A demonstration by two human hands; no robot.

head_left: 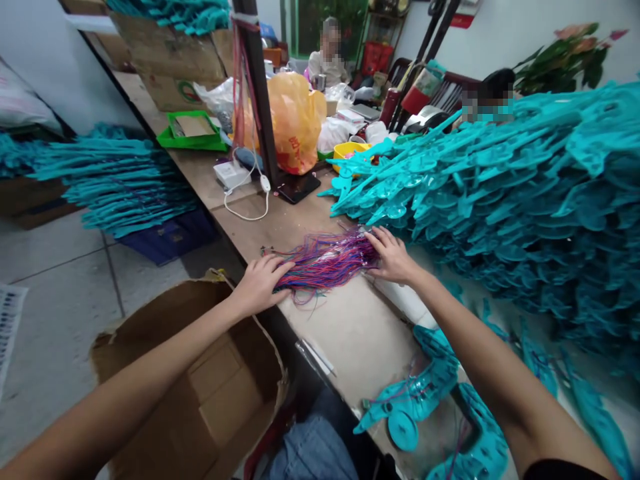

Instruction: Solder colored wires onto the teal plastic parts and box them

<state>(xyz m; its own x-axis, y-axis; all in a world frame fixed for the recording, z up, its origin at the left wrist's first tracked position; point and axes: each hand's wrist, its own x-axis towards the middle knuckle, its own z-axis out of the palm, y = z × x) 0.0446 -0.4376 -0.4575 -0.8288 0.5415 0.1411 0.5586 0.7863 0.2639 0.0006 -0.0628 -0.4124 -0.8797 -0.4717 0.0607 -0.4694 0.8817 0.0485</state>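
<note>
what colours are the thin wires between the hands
The thin wires are mostly purple, red and blue, clearest in the head view.

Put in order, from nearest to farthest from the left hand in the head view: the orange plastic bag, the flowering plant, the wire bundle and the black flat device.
1. Wire bundle: touching the left hand, extending to its right.
2. Black flat device: beyond the bundle.
3. Orange plastic bag: just behind the device.
4. Flowering plant: far back, at the right.

An orange plastic bag (296,120) stands beside a dark post (261,100) — a black phone (300,189) lies near the post's foot, a white cord (265,183) loops nearby. Left, a green tray (220,141); farther back — 2 people (327,67) and a leafy plant (567,67).
</note>
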